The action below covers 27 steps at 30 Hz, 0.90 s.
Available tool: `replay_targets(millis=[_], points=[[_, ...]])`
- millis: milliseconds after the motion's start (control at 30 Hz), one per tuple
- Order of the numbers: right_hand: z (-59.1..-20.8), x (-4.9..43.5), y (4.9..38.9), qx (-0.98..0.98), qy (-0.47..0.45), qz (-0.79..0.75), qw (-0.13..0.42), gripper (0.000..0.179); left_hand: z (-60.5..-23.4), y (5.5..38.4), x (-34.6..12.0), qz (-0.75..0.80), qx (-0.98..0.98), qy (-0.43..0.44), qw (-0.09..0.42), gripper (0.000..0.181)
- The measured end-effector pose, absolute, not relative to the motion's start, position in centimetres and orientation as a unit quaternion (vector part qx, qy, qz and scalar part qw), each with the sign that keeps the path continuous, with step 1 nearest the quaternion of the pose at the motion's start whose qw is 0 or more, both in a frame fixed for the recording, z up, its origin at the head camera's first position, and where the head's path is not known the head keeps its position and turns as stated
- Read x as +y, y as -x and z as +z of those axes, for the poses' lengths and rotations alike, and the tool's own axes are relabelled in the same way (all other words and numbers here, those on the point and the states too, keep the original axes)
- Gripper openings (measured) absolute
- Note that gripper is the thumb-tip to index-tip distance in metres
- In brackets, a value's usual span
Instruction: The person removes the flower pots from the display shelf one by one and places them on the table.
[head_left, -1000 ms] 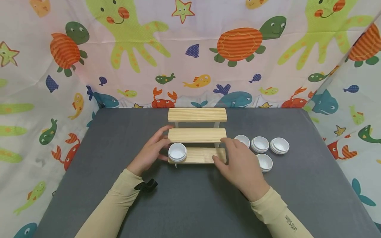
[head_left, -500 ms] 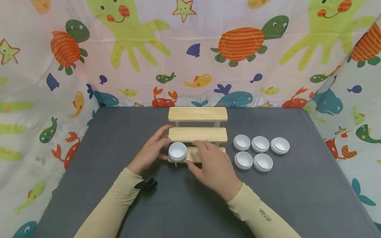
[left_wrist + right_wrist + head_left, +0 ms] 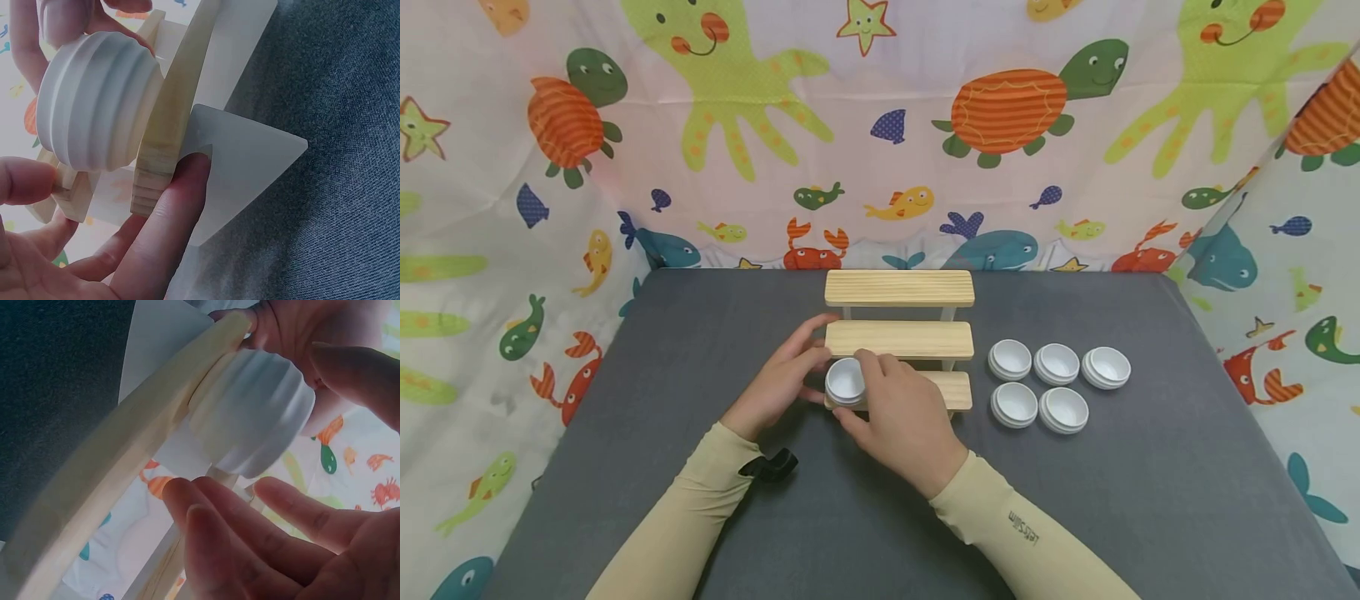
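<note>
A three-tier wooden shelf rack (image 3: pixel 898 340) with clear supports stands on the table. On the left end of its lowest step sits a small white ribbed bowl (image 3: pixel 846 380), perhaps several nested; I cannot tell. My left hand (image 3: pixel 777 379) grips the rack's left end, with fingers at the middle and lowest steps. My right hand (image 3: pixel 904 412) reaches around the bowl's right side, thumb in front and fingers behind. In the right wrist view its fingers (image 3: pixel 281 494) and thumb are spread around the bowl, with gaps visible.
Right of the rack, several white bowls (image 3: pixel 1015 404) stand in two rows on the dark grey table (image 3: pixel 820 533). A sea-animal printed cloth (image 3: pixel 880 167) hangs behind and along both sides. A black strap (image 3: pixel 769 467) is at the left sleeve.
My right hand has moved left from the rack's right end, across the lowest step, to the bowl. The left hand stays at the rack's left end.
</note>
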State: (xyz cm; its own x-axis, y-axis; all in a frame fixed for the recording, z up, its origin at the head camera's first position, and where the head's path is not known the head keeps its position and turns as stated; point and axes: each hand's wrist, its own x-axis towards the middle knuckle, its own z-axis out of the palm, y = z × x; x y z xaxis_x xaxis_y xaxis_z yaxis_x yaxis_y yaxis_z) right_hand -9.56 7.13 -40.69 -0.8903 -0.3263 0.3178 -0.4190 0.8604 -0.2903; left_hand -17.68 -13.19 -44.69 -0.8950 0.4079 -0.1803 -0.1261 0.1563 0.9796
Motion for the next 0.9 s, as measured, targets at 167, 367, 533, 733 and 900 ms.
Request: replay_targets(millis=[167, 367, 533, 733, 900], points=[[-41.1, 6.3, 9.8, -0.962, -0.183, 0.154, 0.131, 0.068, -44.6, 17.6, -13.2, 0.639, 0.734, -0.097, 0.206, 0.056], [-41.5, 5.9, 9.9, -0.965, -0.169, 0.153, 0.127, 0.067, -44.7, 17.6, -13.1, 0.639, 0.735, -0.095, 0.206, 0.055], [-41.7, 5.8, 10.1, -0.964, -0.167, 0.162, 0.127, 0.063, -44.6, 17.6, -13.1, 0.640, 0.735, -0.096, 0.205, 0.056], [-41.9, 6.0, 10.2, -0.961, -0.171, 0.179, 0.122, 0.063, -44.6, 17.7, -13.1, 0.641, 0.733, -0.092, 0.208, 0.055], [-42.0, 6.6, 10.0, -0.960, -0.173, 0.183, 0.120, 0.064, -44.5, 17.6, -13.0, 0.641, 0.733, -0.093, 0.208, 0.055]])
